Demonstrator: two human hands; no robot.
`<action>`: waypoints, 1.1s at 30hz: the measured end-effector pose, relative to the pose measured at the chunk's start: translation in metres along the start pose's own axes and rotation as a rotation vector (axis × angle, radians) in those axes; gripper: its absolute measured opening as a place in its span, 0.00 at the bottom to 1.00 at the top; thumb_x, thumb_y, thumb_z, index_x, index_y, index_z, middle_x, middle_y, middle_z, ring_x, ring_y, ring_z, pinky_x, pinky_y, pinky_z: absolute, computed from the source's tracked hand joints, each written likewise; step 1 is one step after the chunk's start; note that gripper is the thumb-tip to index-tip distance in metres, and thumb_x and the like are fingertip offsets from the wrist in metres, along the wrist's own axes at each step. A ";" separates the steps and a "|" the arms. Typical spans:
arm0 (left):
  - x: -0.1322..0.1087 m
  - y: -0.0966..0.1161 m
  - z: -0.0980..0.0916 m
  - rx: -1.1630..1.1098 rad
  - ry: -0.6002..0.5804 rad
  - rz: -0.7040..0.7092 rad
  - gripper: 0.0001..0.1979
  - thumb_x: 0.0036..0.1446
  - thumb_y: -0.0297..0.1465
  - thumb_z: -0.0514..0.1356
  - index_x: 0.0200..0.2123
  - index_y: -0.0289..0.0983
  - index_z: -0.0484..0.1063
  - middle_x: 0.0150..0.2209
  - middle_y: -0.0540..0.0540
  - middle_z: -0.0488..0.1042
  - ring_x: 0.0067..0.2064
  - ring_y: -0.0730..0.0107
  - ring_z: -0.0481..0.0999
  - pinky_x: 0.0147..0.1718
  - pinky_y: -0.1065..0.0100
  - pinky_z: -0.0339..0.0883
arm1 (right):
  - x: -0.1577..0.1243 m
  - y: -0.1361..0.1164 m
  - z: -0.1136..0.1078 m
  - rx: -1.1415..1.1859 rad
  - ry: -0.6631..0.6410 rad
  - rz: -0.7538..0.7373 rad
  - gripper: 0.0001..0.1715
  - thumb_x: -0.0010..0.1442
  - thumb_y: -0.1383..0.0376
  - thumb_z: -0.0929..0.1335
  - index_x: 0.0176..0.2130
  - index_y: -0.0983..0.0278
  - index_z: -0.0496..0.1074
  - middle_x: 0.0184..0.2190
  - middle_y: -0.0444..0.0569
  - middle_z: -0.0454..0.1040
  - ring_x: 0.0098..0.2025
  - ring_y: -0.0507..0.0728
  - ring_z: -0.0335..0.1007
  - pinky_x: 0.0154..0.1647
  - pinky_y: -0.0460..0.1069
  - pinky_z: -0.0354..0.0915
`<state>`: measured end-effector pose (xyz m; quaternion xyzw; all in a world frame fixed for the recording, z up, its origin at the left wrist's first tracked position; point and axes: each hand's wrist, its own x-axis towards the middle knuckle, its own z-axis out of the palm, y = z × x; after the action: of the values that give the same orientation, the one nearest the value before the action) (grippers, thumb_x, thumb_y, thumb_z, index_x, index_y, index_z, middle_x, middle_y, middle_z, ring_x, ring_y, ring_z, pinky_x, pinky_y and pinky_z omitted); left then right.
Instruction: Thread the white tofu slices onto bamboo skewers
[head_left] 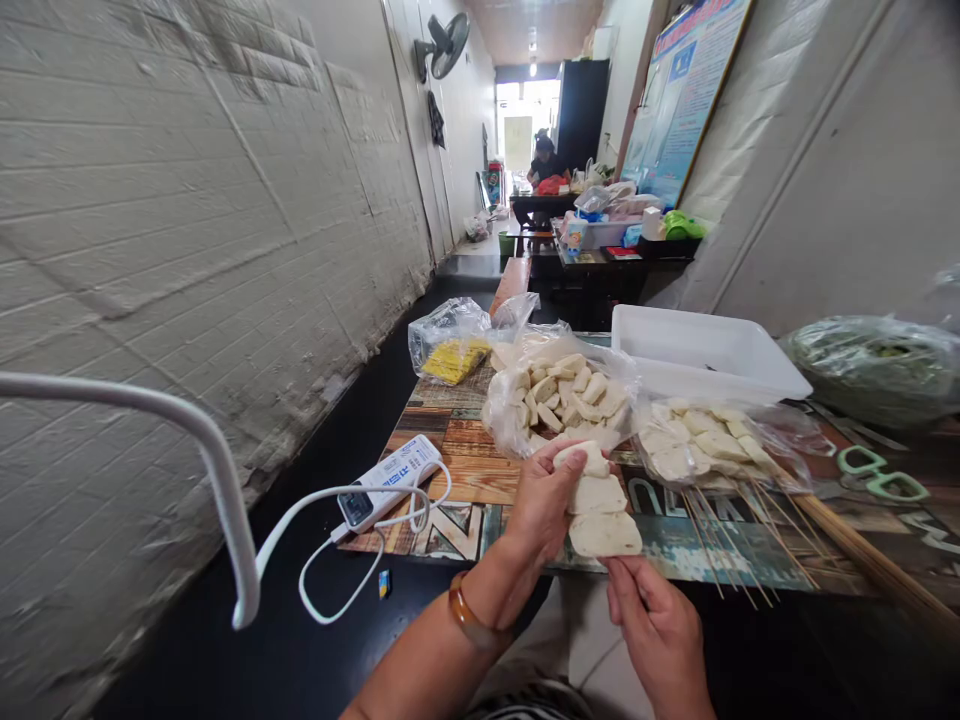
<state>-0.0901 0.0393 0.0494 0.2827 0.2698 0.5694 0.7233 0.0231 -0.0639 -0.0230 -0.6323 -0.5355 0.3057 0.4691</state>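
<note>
My left hand (544, 500), with a bracelet at its wrist, is closed around the topmost of several pale, flat slices (600, 497) lined up in a row. Below the lowest slice, my right hand (651, 610) pinches the end of a thin bamboo skewer; the rest of that skewer is hidden by the slices. Just beyond my hands, loose pale slices (551, 398) fill an open clear plastic bag (501, 425). On the right, similar skewered slices (701, 440) lie on plastic, their sticks (720, 545) pointing toward me.
Bare bamboo skewers (874, 555) and green-handled scissors (885, 475) lie at right. Behind stand a white tray (705, 340) and a wrapped bundle (877, 365). At left are a bagged yellow packet (454, 360) and a white power strip (394, 480) with cable. Someone (547, 160) sits far back.
</note>
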 end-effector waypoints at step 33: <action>-0.006 -0.003 -0.002 -0.013 0.085 -0.013 0.24 0.38 0.32 0.75 0.38 0.35 0.70 0.34 0.44 0.80 0.33 0.62 0.80 0.30 0.67 0.72 | -0.023 0.022 0.002 0.282 -0.044 0.183 0.23 0.56 0.49 0.70 0.40 0.63 0.82 0.12 0.38 0.62 0.16 0.51 0.59 0.21 0.45 0.60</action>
<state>-0.0907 0.0335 0.0463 0.2517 0.2981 0.5779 0.7168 0.0243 -0.0854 -0.0462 -0.5994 -0.4378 0.4329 0.5115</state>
